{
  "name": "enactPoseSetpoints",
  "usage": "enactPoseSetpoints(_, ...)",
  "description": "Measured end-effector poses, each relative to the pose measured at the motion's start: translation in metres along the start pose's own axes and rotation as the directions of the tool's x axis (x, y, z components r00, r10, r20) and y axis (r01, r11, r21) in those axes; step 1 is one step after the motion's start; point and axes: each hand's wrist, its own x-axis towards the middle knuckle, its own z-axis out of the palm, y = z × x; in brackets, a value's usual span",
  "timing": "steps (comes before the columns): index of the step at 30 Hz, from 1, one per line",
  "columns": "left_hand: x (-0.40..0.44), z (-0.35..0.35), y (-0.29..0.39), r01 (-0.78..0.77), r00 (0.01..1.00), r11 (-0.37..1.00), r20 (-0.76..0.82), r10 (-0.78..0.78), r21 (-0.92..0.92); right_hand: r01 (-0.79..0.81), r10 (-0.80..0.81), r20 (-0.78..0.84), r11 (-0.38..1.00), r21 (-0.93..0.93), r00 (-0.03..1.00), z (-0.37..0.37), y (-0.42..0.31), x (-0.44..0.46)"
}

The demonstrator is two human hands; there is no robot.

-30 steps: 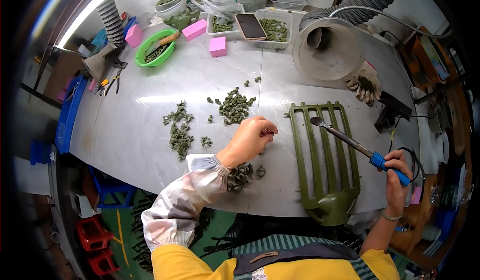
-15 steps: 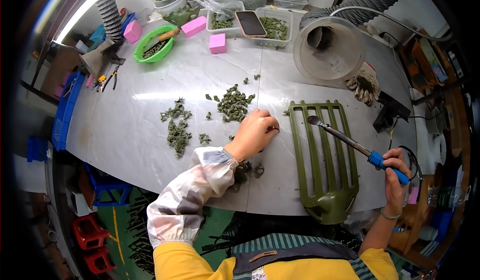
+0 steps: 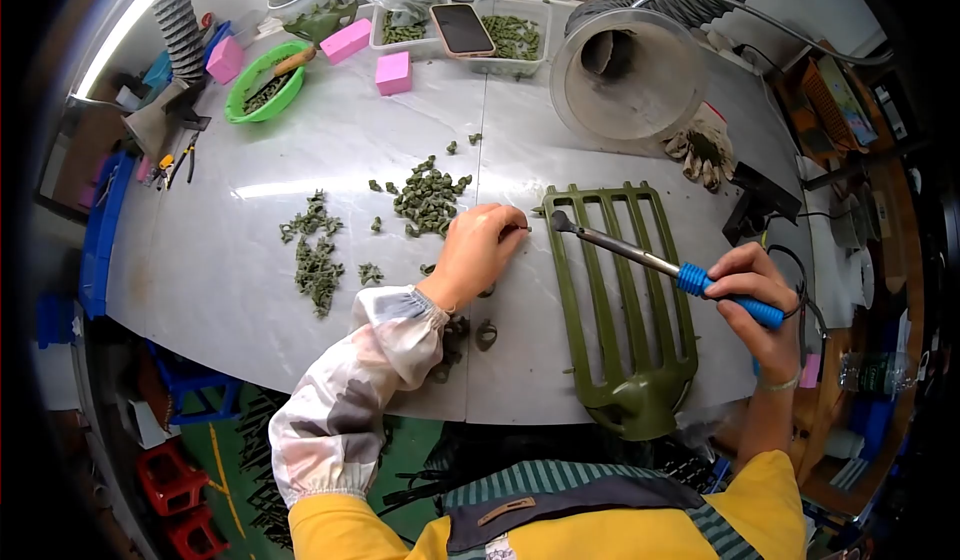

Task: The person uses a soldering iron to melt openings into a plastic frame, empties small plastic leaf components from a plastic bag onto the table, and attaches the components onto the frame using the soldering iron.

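Tool tip (image 3: 561,222) shifted L, nr L grip (image 3: 478,250) (hold unclear), handle (image 3: 694,280) clasped in R grip (image 3: 757,298).

A bright lamp (image 3: 133,25) glows upper left, glare streaks the tabletop (image 3: 220,250), and bowed edges fade black.

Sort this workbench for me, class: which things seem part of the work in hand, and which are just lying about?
Apparently in the work:
blue-handled tool, in the right hand
green slatted frame
small green pieces, near the left hand

Apparently just lying about:
phone
glove
pink blocks
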Motion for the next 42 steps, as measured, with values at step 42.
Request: enactPoseSetpoints(42,0.098,-0.047,-0.053,-0.071,0.997,0.95,0.006,0.073,0.304,-0.095,0.106,-0.188,0.993,0.065,0.976,-0.022,0.021,-0.049)
